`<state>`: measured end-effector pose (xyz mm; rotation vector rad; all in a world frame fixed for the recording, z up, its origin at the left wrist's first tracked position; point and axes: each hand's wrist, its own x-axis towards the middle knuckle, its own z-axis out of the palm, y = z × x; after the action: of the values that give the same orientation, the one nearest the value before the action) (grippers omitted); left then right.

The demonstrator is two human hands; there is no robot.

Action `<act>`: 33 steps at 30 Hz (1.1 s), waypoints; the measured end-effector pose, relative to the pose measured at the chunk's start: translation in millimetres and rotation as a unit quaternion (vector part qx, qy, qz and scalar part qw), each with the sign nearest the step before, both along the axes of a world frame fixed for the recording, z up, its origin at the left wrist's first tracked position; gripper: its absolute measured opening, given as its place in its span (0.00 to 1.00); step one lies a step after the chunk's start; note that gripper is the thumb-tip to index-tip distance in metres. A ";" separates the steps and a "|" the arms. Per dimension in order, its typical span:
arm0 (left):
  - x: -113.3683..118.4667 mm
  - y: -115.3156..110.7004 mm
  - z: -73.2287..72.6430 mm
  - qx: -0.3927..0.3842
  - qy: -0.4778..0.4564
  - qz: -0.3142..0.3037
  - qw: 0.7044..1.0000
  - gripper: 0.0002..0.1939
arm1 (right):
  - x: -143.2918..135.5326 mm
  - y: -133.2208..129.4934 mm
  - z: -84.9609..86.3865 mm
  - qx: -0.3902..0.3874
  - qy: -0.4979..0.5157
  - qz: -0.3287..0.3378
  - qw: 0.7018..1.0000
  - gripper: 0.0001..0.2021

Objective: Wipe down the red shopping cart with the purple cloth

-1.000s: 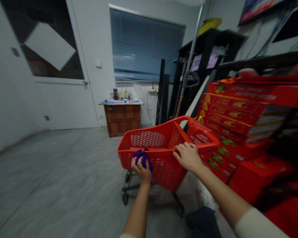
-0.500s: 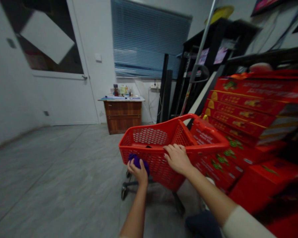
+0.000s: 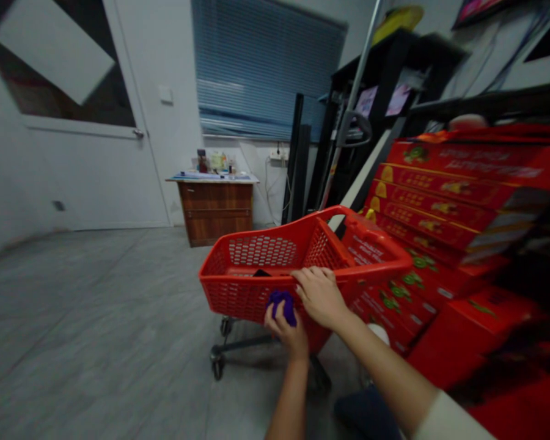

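Observation:
A red plastic shopping cart (image 3: 238,293) with perforated walls stands before me on a dark wheeled frame. My left hand (image 3: 285,325) is closed around a bunched purple cloth (image 3: 282,304) and presses it against the cart's near outer side wall. On the cart's near top rim lies my right hand (image 3: 319,293), its fingers curled over the edge and gripping it. Inside the basket a small dark thing (image 3: 261,273) shows just above the rim; its kind cannot be made out.
Red printed boxes (image 3: 444,189) are stacked high close on the right. A wooden cabinet (image 3: 220,205) with bottles on top stands against the back wall, beside a white door (image 3: 96,177). A metal pole (image 3: 362,61) rises behind the cart. Grey concrete floor (image 3: 96,318) spreads to the left.
My left hand has slid the purple cloth rightward along the cart's side wall, closer to my right hand. My right hand stays on the rim. The view has turned slightly right.

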<state>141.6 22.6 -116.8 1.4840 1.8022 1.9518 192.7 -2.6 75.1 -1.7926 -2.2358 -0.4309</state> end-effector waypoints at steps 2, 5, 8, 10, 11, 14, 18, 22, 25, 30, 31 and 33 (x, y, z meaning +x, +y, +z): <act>7.8 -6.4 -18.5 0.008 0.048 -0.063 0.997 0.13 | 1.1 0.2 -0.5 0.001 -0.003 0.003 1.000 0.15; -10.1 -2.8 -37.4 0.020 0.122 -0.148 0.981 0.11 | 2.1 0.4 -1.6 0.004 -0.005 0.007 1.000 0.16; -37.5 9.2 -34.3 0.001 0.091 -0.107 0.990 0.12 | 0.6 0.5 -2.4 0.001 -0.002 0.010 1.000 0.17; -41.7 12.9 -26.1 -0.014 0.024 -0.036 0.999 0.15 | -1.7 0.9 -2.4 0.001 0.001 0.012 1.000 0.17; -37.6 11.8 -23.1 -0.017 -0.001 -0.015 1.000 0.16 | -3.0 1.0 -2.3 0.002 0.001 0.012 1.000 0.17; -9.0 -2.2 -27.4 -0.007 0.003 -0.045 0.999 0.15 | -5.6 1.3 -1.7 0.008 0.000 0.009 1.000 0.17; 17.0 -23.2 -54.2 0.026 0.098 -0.157 0.982 0.13 | -4.2 -0.5 -1.6 0.003 -0.005 0.003 1.000 0.17; -8.5 -14.6 -52.9 0.095 0.131 -0.150 0.975 0.12 | 0.5 -4.1 -2.8 0.011 -0.008 0.013 1.000 0.17; -33.8 2.6 -24.7 0.121 0.067 -0.053 0.989 0.12 | 2.1 -5.8 -4.2 0.021 -0.008 0.019 1.000 0.18; -37.9 10.0 12.5 0.147 0.062 -0.037 0.986 0.14 | 1.3 -5.9 -5.8 0.026 -0.005 0.017 1.000 0.17; -38.2 8.9 16.3 0.153 0.093 -0.057 0.982 0.14 | 1.3 -6.1 -6.0 0.026 -0.005 0.016 1.000 0.17; -46.7 8.4 25.9 0.159 0.148 -0.086 0.972 0.12 | 1.8 -7.3 -6.0 0.025 -0.004 0.015 1.000 0.17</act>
<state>95.0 31.0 -90.8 2.0510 1.4341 2.0969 194.5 -9.9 69.1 -1.7327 -2.2353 -0.4848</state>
